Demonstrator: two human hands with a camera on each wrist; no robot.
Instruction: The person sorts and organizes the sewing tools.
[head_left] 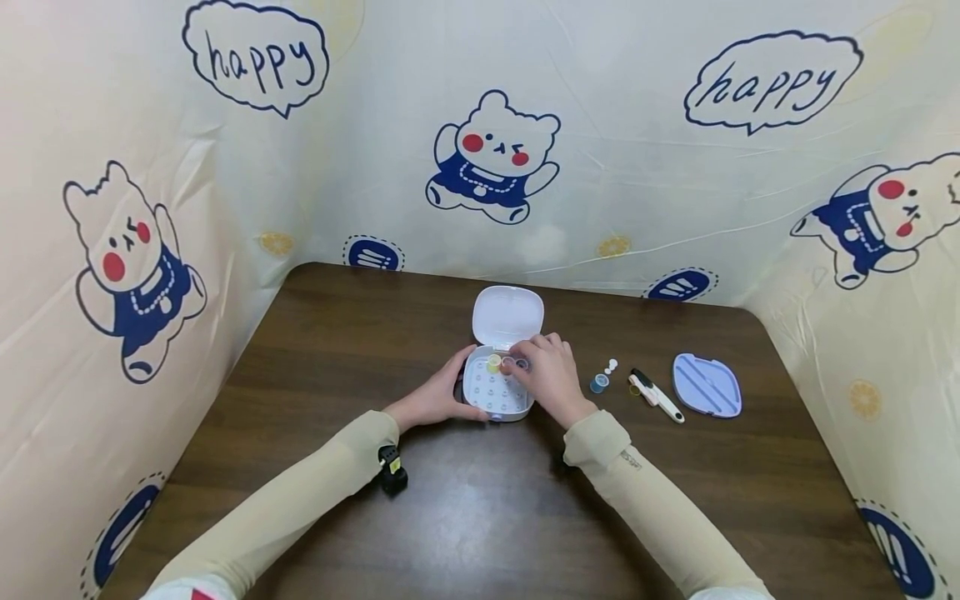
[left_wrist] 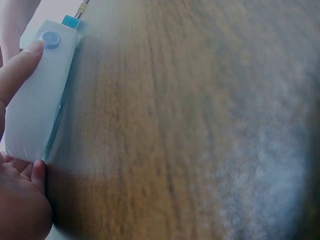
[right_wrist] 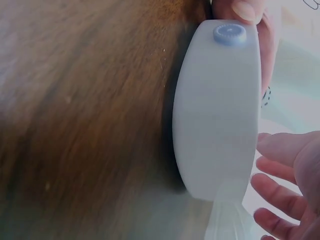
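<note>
A white sewing box (head_left: 510, 414) stands on the table with its lid (head_left: 508, 317) raised at the back. Rows of small pegs cover its floor. My left hand (head_left: 437, 397) grips the box's left side, with the thumb along the front near a round blue button (left_wrist: 50, 39). From the right, my right hand (head_left: 551, 372) reaches over the rim and pinches a small pale thread spool in the back row, partly hidden by the fingers. A yellow thread spool (head_left: 494, 363) sits left of those fingertips. In the right wrist view, the other fingers (right_wrist: 277, 195) spread loosely beside the box wall.
Right of the box lie a teal thread spool (head_left: 599, 383), small white pieces (head_left: 611, 366) and a slim black-and-white tool (head_left: 657, 396). Farther right is a blue divided tray (head_left: 708, 385). A printed cloth (head_left: 600, 200) hangs behind the table.
</note>
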